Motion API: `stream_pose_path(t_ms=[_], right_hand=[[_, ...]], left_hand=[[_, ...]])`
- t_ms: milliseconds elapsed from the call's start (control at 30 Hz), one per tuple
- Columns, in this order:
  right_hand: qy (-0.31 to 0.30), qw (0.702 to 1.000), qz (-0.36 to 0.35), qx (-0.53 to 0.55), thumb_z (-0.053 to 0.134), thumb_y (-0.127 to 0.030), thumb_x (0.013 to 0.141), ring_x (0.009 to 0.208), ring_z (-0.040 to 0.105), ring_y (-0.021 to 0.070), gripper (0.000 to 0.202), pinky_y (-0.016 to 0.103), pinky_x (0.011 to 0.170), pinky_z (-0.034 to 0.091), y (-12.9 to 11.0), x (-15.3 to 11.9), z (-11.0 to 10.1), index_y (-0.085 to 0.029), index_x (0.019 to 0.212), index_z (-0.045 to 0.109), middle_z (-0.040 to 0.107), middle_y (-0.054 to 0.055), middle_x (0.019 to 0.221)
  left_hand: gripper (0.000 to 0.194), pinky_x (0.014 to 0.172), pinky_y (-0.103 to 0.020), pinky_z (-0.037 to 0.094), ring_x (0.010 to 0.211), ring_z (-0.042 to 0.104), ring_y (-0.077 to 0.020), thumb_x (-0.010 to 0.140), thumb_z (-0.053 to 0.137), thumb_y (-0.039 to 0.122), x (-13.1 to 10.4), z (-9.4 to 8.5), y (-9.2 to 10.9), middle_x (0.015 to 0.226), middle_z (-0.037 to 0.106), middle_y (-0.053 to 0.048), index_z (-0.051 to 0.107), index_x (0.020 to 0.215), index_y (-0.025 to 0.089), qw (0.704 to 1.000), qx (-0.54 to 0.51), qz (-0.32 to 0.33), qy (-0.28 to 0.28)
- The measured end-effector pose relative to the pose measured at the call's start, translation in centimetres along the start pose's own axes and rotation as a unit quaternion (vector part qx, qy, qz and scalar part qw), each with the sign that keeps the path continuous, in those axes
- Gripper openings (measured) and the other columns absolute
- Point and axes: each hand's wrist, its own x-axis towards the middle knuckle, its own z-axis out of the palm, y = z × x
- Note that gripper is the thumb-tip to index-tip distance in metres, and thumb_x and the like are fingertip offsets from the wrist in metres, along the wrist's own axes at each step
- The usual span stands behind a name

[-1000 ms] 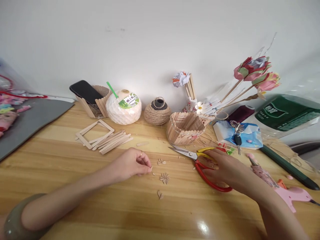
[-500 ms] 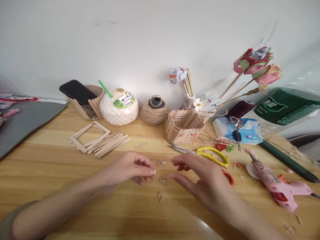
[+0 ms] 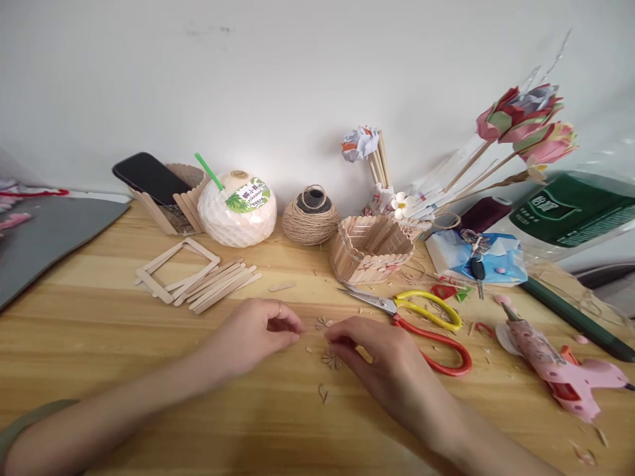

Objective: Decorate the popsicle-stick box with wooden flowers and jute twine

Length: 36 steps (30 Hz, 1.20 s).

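Observation:
My left hand (image 3: 260, 334) is just above the wooden table, its thumb and fingers slightly apart with nothing visible between them. A small pale flake (image 3: 308, 350) lies just right of its fingertips. My right hand (image 3: 380, 350) has thumb and fingertips pinched together over small petal-shaped twine loops; whatever is in the pinch is too small to make out. One looped piece (image 3: 323, 322) is by its index finger, and a flower-like one (image 3: 331, 359) is partly covered by the thumb. Below them lies a small curled piece (image 3: 323, 394).
Scissors (image 3: 381, 303) with yellow and red handles lie beyond my right hand, beside a pink glue gun (image 3: 560, 373). Behind stand a craft-stick basket (image 3: 357, 254), twine ball (image 3: 310, 221) and wrapped coconut (image 3: 238, 221). Craft sticks (image 3: 223, 287) lie left.
My left hand has let go of a small pale piece, and a flake now shows on the table. My right hand has moved down and left, its fingers closing over the loops.

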Motion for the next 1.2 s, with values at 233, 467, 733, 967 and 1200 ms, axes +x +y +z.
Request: stream_pose_path(t_ms=[233, 467, 733, 967, 1200], right_hand=[[-0.063, 0.998, 0.015, -0.022, 0.047, -0.007, 0.085, 0.071, 0.06, 0.0144, 0.019, 0.024, 0.065, 0.047, 0.3, 0.3, 0.5, -0.017, 0.084, 0.063, 0.063, 0.003, 0.078], [-0.076, 0.996, 0.007, -0.039, 0.047, -0.01, 0.087, 0.069, 0.059, 0.0134, 0.018, 0.023, 0.061, 0.045, 0.1, 0.4, 1.2, -0.017, 0.082, 0.062, 0.062, 0.003, 0.078], [-0.042, 0.996, -0.012, -0.083, 0.042, -0.014, 0.09, 0.068, 0.06, 0.0146, 0.022, 0.024, 0.061, 0.047, 0.2, 0.2, 1.4, -0.016, 0.087, 0.063, 0.065, 0.005, 0.074], [-0.065, 0.996, -0.012, -0.058, 0.042, -0.013, 0.091, 0.073, 0.061, 0.0158, 0.024, 0.026, 0.064, 0.049, 0.2, 0.7, 1.2, -0.018, 0.097, 0.064, 0.064, 0.005, 0.081], [-0.048, 0.996, 0.019, -0.075, 0.049, -0.015, 0.087, 0.068, 0.06, 0.0154, 0.015, 0.025, 0.062, 0.047, 0.4, 0.9, 1.4, -0.016, 0.084, 0.064, 0.063, 0.004, 0.074]], left_hand=[[0.016, 0.076, -0.027, 0.043, 0.083, 0.058, -0.016, 0.075, 0.056, 0.013, 0.5, 0.6, 0.5, 0.083, 0.068, 0.001, 0.07, 0.079, 0.021, 0.979, 0.181, 0.092, -0.019], [0.014, 0.077, -0.029, 0.042, 0.085, 0.058, -0.018, 0.073, 0.058, 0.016, 0.9, 0.5, 0.4, 0.08, 0.068, 0.0, 0.07, 0.076, 0.021, 0.98, 0.179, 0.078, -0.029], [0.015, 0.069, -0.026, 0.043, 0.075, 0.058, -0.0163, 0.071, 0.058, 0.025, 1.1, 0.2, -0.7, 0.082, 0.066, -0.001, 0.07, 0.079, 0.021, 0.993, 0.106, 0.043, -0.026], [0.012, 0.071, -0.027, 0.042, 0.076, 0.058, -0.0164, 0.074, 0.057, 0.018, 0.8, 0.4, -0.2, 0.079, 0.066, 0.0, 0.069, 0.076, 0.02, 0.99, 0.125, 0.069, -0.012], [0.009, 0.077, -0.033, 0.04, 0.087, 0.055, -0.021, 0.077, 0.061, 0.023, 0.4, 1.0, 0.4, 0.08, 0.067, -0.001, 0.07, 0.078, 0.021, 0.973, 0.2, 0.117, -0.003]])
